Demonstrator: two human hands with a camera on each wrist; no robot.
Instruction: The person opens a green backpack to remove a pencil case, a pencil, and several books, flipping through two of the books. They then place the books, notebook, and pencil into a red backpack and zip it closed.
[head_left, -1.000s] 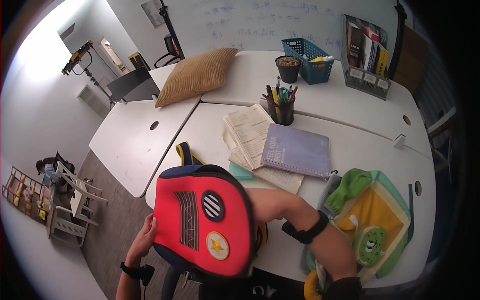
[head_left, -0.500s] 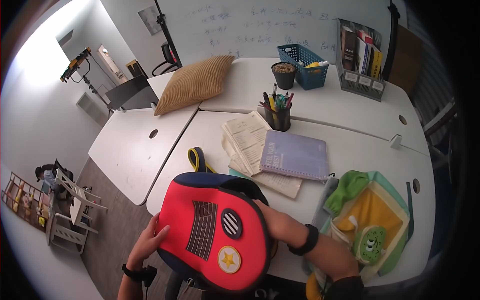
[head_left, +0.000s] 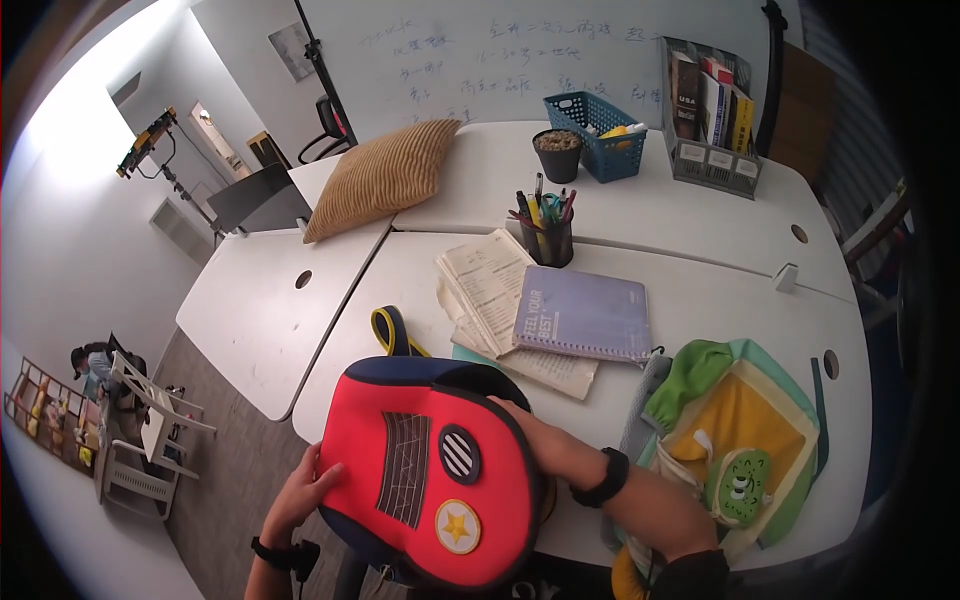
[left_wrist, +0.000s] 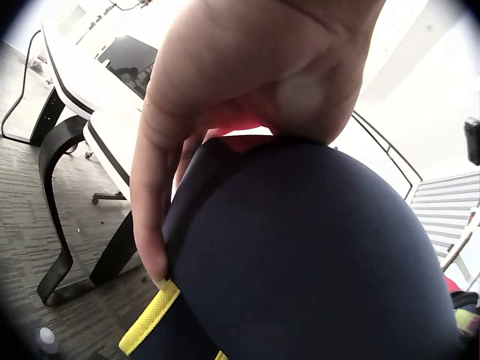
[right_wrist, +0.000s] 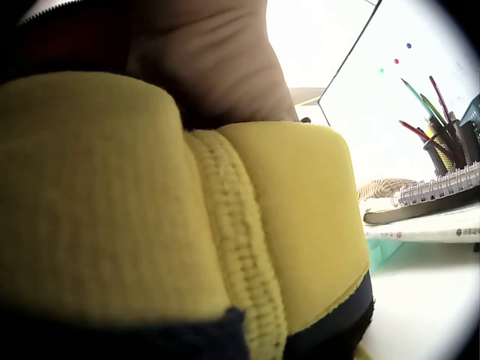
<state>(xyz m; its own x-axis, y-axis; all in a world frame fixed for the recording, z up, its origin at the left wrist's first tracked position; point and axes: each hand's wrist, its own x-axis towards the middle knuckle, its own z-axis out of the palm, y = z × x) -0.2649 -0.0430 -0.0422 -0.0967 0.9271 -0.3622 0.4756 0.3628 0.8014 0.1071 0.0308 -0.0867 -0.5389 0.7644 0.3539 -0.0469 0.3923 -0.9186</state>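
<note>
A red backpack [head_left: 400, 552] with navy sides and black edging stands tilted at the near edge of the white bench [head_left: 690, 250], its front, with a striped oval patch and a yellow star, turned up; whether the bench bears its weight I cannot tell. The left hand [head_left: 300, 490] grips its side, thumb on the red face and fingers bent round the navy cloth. The right hand [head_left: 530, 432] is at the opposite upper edge, above the yellow padding [right_wrist: 307, 210]; its fingertips are hidden, so how far that grip is open, or whether it holds anything, I cannot tell.

The front panel looks like padded, springy cloth that keeps its curve, the sides softer; the bag is probably light to moderate, its contents unseen. It should give under a squeeze but not break. The navy strap loop [head_left: 397, 328] with yellow edges looks the surest hold; two hands on opposite sides would steady the bulk.

Beside it, on the right, lies a limp green and yellow cloth bag [head_left: 770, 405]. Beyond are loose printed papers [head_left: 485, 275], a purple spiral notebook [head_left: 582, 310] and a black mesh pen cup [head_left: 548, 242]; farther, a ribbed tan cushion [head_left: 385, 178] and a blue plastic basket [head_left: 612, 158].
</note>
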